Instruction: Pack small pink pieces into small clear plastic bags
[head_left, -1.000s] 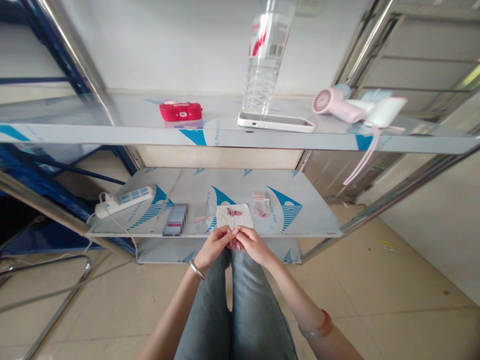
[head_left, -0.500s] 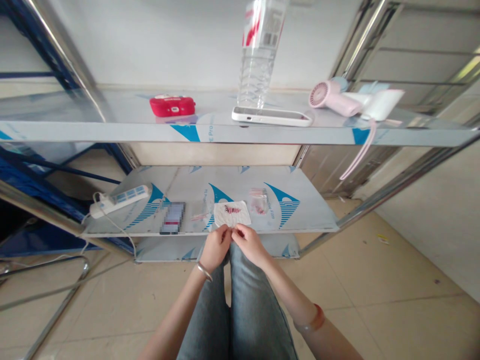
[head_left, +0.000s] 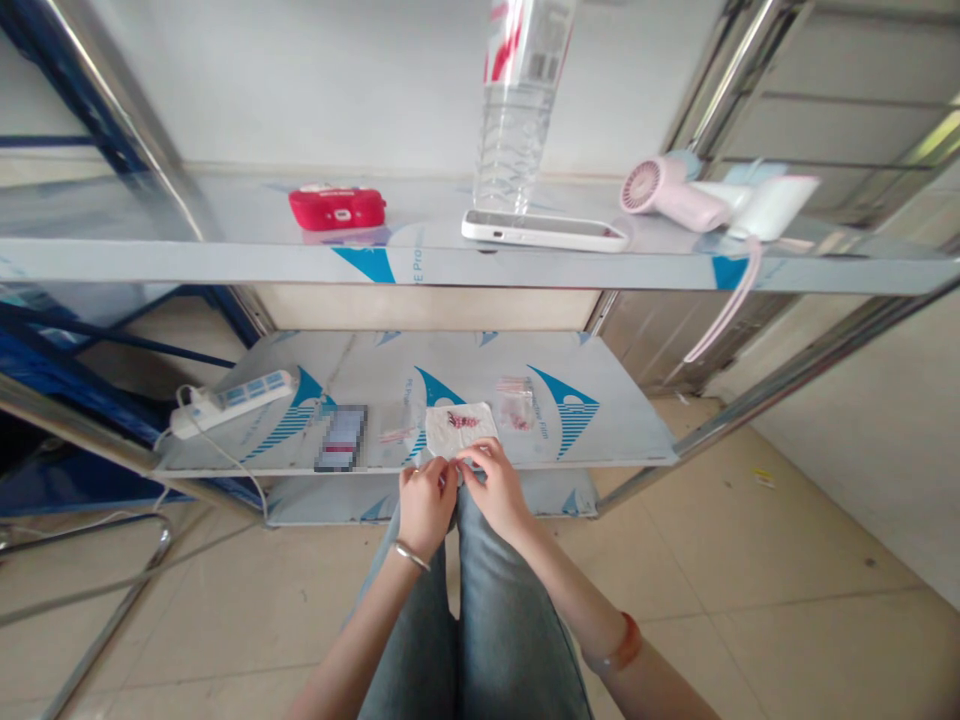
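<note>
My left hand (head_left: 427, 505) is closed in a pinch at the front edge of the lower shelf, above my knees. Facing it, my right hand (head_left: 495, 488) has its thumb and forefinger brought together close to the left fingertips, the other fingers a little raised. Whatever sits between the fingertips is too small to make out. Just beyond the hands lies a white paper napkin (head_left: 442, 436) with a small pile of dark red bits (head_left: 463, 421) on it. To its right is a clear plastic bag (head_left: 517, 405) of reddish pieces; to its left, another clear bag (head_left: 397, 425).
On the lower shelf (head_left: 630, 420) lie a phone (head_left: 341, 438) and a white power strip (head_left: 240, 400) with a cable. The upper shelf (head_left: 262, 262) carries a red case (head_left: 337, 208), a white-edged phone (head_left: 544, 231), a clear bottle (head_left: 517, 130) and a pink handheld fan (head_left: 675, 192).
My right hand has lifted and spread its fingers slightly, while my left hand has shifted a little down and left. The view has moved slightly.
</note>
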